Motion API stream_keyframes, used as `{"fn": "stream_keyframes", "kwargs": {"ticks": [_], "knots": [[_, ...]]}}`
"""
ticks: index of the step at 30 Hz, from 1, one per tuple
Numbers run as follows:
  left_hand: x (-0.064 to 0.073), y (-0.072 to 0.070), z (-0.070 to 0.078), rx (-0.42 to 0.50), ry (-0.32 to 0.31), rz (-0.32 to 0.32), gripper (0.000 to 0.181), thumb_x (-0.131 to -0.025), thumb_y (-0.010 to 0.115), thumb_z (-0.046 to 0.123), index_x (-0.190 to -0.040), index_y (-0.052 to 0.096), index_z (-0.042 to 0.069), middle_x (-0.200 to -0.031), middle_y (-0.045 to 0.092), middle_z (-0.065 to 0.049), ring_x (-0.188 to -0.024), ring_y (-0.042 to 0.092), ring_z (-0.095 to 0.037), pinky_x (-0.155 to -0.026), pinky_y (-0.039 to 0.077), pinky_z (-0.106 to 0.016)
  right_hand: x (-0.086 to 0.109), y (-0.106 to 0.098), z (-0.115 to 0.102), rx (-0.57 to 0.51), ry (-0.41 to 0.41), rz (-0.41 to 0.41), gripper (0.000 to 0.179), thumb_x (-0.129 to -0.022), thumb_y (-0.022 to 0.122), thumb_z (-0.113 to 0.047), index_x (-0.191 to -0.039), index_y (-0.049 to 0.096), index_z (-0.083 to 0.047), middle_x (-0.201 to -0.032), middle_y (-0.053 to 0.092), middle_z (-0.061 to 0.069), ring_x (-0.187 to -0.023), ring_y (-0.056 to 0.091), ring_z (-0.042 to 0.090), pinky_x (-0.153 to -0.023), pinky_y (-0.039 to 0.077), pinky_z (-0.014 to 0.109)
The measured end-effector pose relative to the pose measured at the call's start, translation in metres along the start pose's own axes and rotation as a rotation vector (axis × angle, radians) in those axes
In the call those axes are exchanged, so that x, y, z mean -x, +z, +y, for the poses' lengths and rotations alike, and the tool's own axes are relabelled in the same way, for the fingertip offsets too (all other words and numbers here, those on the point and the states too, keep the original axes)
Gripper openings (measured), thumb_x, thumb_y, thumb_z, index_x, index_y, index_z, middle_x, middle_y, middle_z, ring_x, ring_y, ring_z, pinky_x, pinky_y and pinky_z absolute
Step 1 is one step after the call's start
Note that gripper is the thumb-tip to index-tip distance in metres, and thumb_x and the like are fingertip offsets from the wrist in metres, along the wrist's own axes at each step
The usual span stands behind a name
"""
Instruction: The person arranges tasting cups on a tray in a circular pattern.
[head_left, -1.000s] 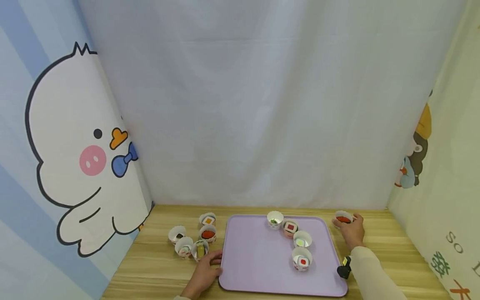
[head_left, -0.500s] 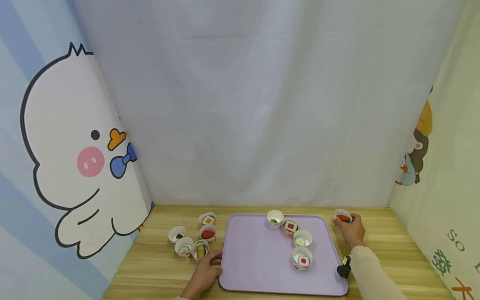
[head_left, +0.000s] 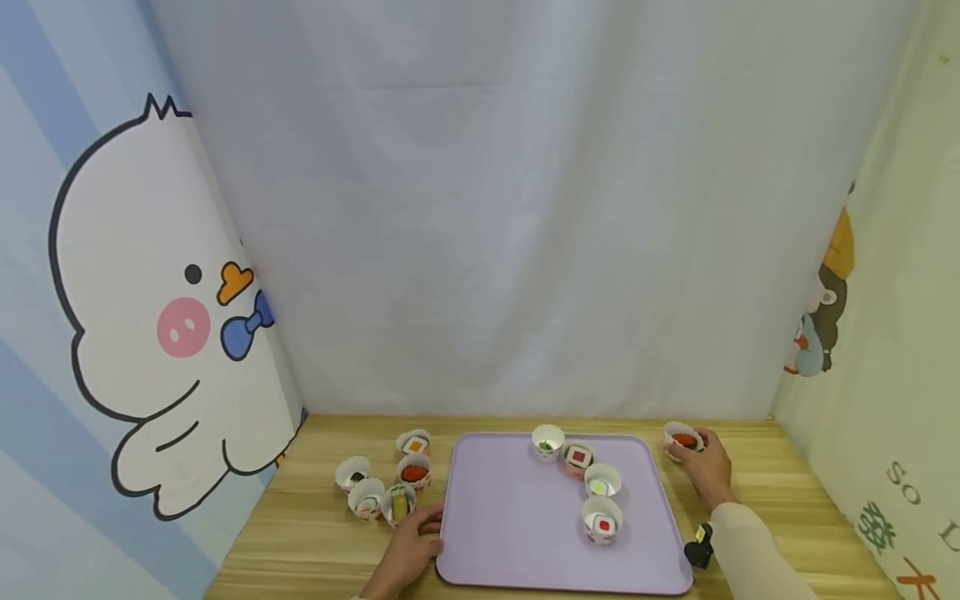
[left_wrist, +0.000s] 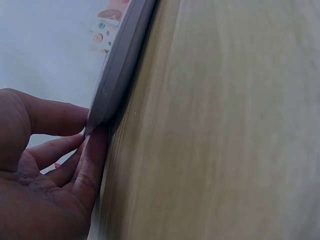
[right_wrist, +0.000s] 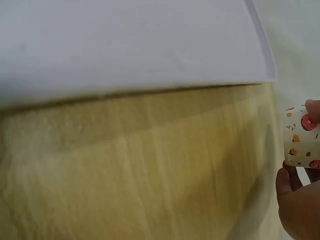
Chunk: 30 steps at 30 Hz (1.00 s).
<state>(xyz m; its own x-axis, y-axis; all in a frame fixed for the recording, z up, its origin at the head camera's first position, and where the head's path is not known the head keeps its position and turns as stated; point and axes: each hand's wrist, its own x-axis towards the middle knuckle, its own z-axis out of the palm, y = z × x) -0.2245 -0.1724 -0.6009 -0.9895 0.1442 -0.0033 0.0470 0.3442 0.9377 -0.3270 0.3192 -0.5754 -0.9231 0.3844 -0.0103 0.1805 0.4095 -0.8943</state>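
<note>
My right hand (head_left: 708, 468) grips a white paper baking cup (head_left: 671, 447) with something red inside, at the back right beside the lilac tray (head_left: 517, 517). The right wrist view shows this cup's doughnut-printed side (right_wrist: 300, 135) between thumb and fingers. At the tray's left edge, my left hand (head_left: 408, 546) pinches the rim (left_wrist: 117, 75), thumb above and fingers below it. Along the tray's right half stand a cup with something green (head_left: 548, 454), a pink cup with a red-centred square (head_left: 579, 471), a pale-yellow-filled cup (head_left: 603, 493) and a red-and-white-filled cup (head_left: 602, 537).
Several paper cups cluster left of the tray, among them one with red filling (head_left: 414, 485), one with a yellow-green piece (head_left: 398, 518) and one with an orange-topped square (head_left: 414, 443). A grey-white curtain (head_left: 517, 250) rises behind the wooden table (head_left: 300, 542).
The right fingers have come in closer round the cup, and the right wrist has shifted slightly right. My left hand stays at the tray edge. The head view has tilted slightly.
</note>
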Motion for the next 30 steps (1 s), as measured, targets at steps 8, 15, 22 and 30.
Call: {"fn": "stream_keyframes", "kwargs": {"ticks": [8,15,22,30], "knots": [[0.002,0.000,-0.002,0.011,0.019,0.018,0.057,-0.072,0.062,-0.010,-0.129,0.054,-0.012,-0.122,0.062,-0.026,-0.107,0.063,-0.033,-0.077,0.049,-0.017,0.007,-0.010,-0.008,0.004,-0.029,0.004,0.069,-0.085,0.073,-0.026,-0.139,0.041,0.002,-0.135,0.051,0.027,-0.119,0.051,0.036,-0.086,0.043,0.030],[0.000,0.001,-0.001,0.004,0.010,0.017,0.057,-0.073,0.063,-0.009,-0.129,0.054,-0.013,-0.122,0.063,-0.026,-0.107,0.064,-0.032,-0.078,0.050,-0.018,0.017,-0.027,-0.022,0.091,-0.100,-0.050,0.065,-0.088,0.072,-0.034,-0.137,0.045,-0.002,-0.128,0.056,0.022,-0.095,0.053,0.015,-0.070,0.044,0.020],[-0.003,-0.001,0.004,0.013,0.022,0.012,0.056,-0.074,0.062,-0.011,-0.129,0.053,-0.014,-0.122,0.062,-0.029,-0.108,0.063,-0.036,-0.078,0.051,-0.019,0.029,-0.048,-0.038,0.121,-0.171,-0.100,0.070,-0.090,0.069,-0.036,-0.142,0.040,0.002,-0.132,0.055,0.028,-0.091,0.051,0.000,-0.070,0.045,0.014],[0.000,0.000,0.002,0.008,0.012,0.008,0.057,-0.074,0.062,-0.011,-0.129,0.053,-0.015,-0.122,0.062,-0.028,-0.107,0.064,-0.035,-0.077,0.051,-0.019,0.037,-0.064,-0.040,0.119,-0.185,-0.151,0.076,-0.091,0.067,-0.041,-0.146,0.035,0.001,-0.139,0.050,0.030,-0.086,0.041,-0.019,-0.072,0.043,0.009]]}}
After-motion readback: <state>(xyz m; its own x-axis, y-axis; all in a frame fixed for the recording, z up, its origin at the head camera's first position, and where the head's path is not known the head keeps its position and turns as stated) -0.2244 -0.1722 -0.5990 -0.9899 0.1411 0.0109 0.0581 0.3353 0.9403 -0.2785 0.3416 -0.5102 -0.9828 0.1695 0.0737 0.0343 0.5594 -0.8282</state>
